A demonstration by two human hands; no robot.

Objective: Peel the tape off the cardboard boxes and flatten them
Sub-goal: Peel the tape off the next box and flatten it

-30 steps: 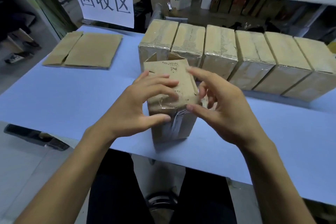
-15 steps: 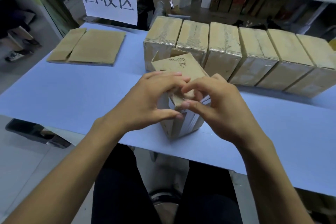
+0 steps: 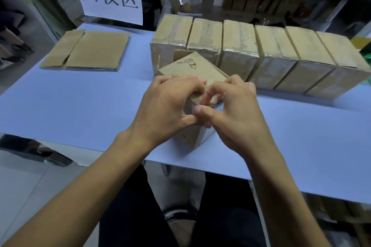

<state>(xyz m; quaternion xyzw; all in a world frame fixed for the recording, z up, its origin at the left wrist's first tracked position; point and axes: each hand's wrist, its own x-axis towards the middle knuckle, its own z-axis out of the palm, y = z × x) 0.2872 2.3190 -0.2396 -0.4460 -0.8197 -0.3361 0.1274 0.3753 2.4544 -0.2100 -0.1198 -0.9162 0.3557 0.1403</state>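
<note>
Box (image 3: 192, 78) near tabletop's front edge, gripped by left hand (image 3: 168, 106); right hand (image 3: 234, 114) pinching, tape probably; peel low, slow.

Both bare forearms are reaching forward from the lower corners and converging near the middle, wrists angling slightly inward. The left hand (image 3: 166, 106) is showing its back to the camera, its fingers curling forward and downward over the top edge of the cardboard box (image 3: 192, 70) it is gripping — thumb stretching out to the right, low on the near side. The right hand (image 3: 236, 114) is mirroring it, knuckles raised, its fingers bending in toward the left hand's fingertips, the index finger hooking down and the thumb pointing left. The two thumbs are touching at their tips, and the hands are forming a closed ring together.
</note>
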